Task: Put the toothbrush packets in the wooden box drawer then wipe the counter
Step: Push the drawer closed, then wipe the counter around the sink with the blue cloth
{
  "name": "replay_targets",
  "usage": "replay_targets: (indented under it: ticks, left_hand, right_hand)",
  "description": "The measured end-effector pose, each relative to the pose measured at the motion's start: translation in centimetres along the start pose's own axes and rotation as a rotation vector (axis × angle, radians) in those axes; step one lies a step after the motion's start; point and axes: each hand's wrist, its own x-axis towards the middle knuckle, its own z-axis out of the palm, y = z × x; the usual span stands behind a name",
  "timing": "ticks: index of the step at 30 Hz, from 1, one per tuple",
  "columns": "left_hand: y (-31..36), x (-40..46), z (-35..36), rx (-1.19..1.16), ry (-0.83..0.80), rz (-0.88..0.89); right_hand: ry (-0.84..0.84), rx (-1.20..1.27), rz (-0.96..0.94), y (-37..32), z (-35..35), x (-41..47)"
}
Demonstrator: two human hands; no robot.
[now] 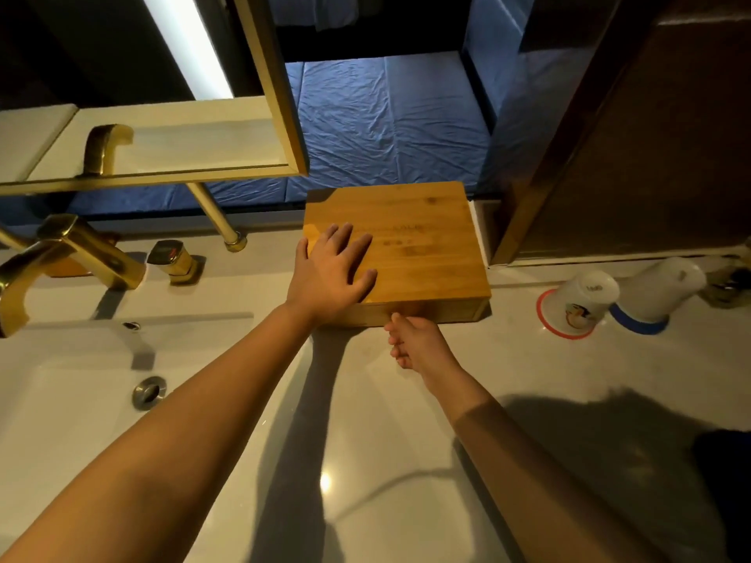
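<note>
Right now we have our left hand [335, 274] pressed flat on the lid of the wooden box [422, 245], fingers spread and released, gripping nothing, its heel at the box's near left corner. Our right hand [414, 343] sits just below the box's front face, where the drawer would be, with the fingers curled inward and a fingertip touching the front edge; we cannot tell whether it is pinching a pull or only resting there. The drawer front looks flush with the box, and no toothbrush packets show anywhere we can see. The box rests on the pale bench [406, 461], toward its back edge, to the right of the sink basin [81, 400]. A gold tap [61, 258] stands behind the basin, with a gold handle [174, 260] beside it and a drain [149, 392] in the basin floor. Well to the right of the box, two cups stand upside down on the bench: one with a red rim [577, 304] and, touching or just beside it, one with a blue rim [658, 290].
</note>
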Motion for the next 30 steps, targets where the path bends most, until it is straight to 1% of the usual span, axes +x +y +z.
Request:
replay_targets:
  ticks: [2, 5, 7, 8, 10, 12, 15, 17, 18, 20, 24, 27, 30]
  left_hand:
    - [0.5, -0.3, -0.6, -0.005, 0.03, -0.001]
    - [2.3, -1.8, -1.9, 0.02, 0.161, 0.009]
    - [4.5, -4.3, -2.4, -0.067, 0.236, -0.018]
    - [5.8, -6.2, -2.2, -0.123, 0.24, -0.032]
    - [8.8, -10.3, -0.9, -0.162, 0.226, -0.035]
    - [11.7, -14.3, 1.2, -0.166, 0.185, -0.057]
    - [16.7, -19.3, 5.3, -0.135, 0.058, -0.149]
    - [20.1, -22.2, 7.8, -0.088, 0.013, -0.175]
    - [21.4, -23.3, 9.0, -0.08, -0.006, -0.189]
    - [23.1, -25.0, 10.8, -0.051, -0.092, -0.235]
    - [25.7, -26.8, 11.4, -0.046, -0.172, -0.281]
    - [26.6, -27.3, 11.2, -0.016, -0.168, -0.308]
    - [26.4, -27.3, 11.3, 0.016, -0.183, -0.325]
  right_hand:
    - [0.025, -0.097, -0.018, 0.4, -0.8, -1.0]
    - [0.088, -0.378, -0.134, 1.6, -2.9, -3.9]
    - [0.148, -0.553, -0.247, 2.7, -4.8, -6.3]
    - [0.191, -0.648, -0.323, 3.4, -6.0, -7.6]
    - [0.277, -0.842, -0.488, 5.0, -8.7, -9.9]
    - [0.314, -0.987, -0.6, 7.0, -11.7, -11.5]
    - [0.353, -1.117, -0.655, 10.2, -16.6, -13.7]
    - [0.365, -1.152, -0.677, 12.1, -20.1, -15.4]
    - [0.356, -1.174, -0.684, 12.8, -21.9, -16.2]
    - [0.324, -1.224, -0.661, 14.0, -25.7, -17.7]
    - [0.226, -1.376, -0.498, 15.7, -33.3, -19.6]
    - [0.086, -1.442, -0.376, 16.9, -37.1, -19.8]
    - [-0.065, -1.445, -0.288, 17.9, -38.1, -19.5]
